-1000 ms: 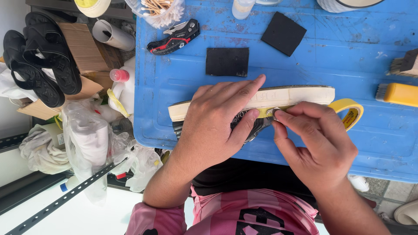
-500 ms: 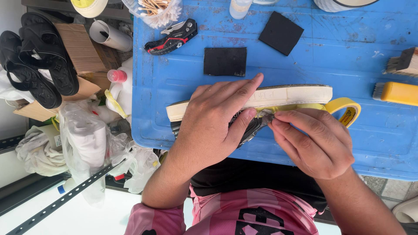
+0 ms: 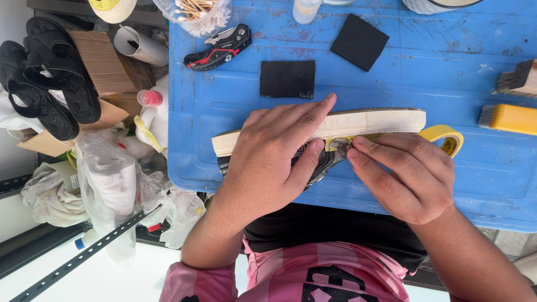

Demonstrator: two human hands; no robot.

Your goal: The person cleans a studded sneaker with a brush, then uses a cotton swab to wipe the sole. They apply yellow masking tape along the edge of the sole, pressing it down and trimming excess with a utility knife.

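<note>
A shoe [image 3: 369, 122] with a cream sole lies on its side on the blue table [image 3: 391, 84]. My left hand [image 3: 274, 154] presses down over the shoe's middle, index finger stretched along the sole. My right hand [image 3: 405, 173] pinches yellow masking tape at the edge where the sole meets the dark upper. The yellow tape roll [image 3: 444, 138] lies just beyond my right hand, partly hidden by it.
Two black square pads [image 3: 287, 78] [image 3: 359, 42], a red and black utility knife [image 3: 218, 49], a jar of cotton swabs [image 3: 196, 14] and a yellow-handled brush [image 3: 509, 118] lie on the table. Black sandals [image 3: 47, 78], cardboard and plastic bags sit left of it.
My right hand has slid a little leftward along the sole edge, pressing the tape. The left hand keeps holding the shoe in place.
</note>
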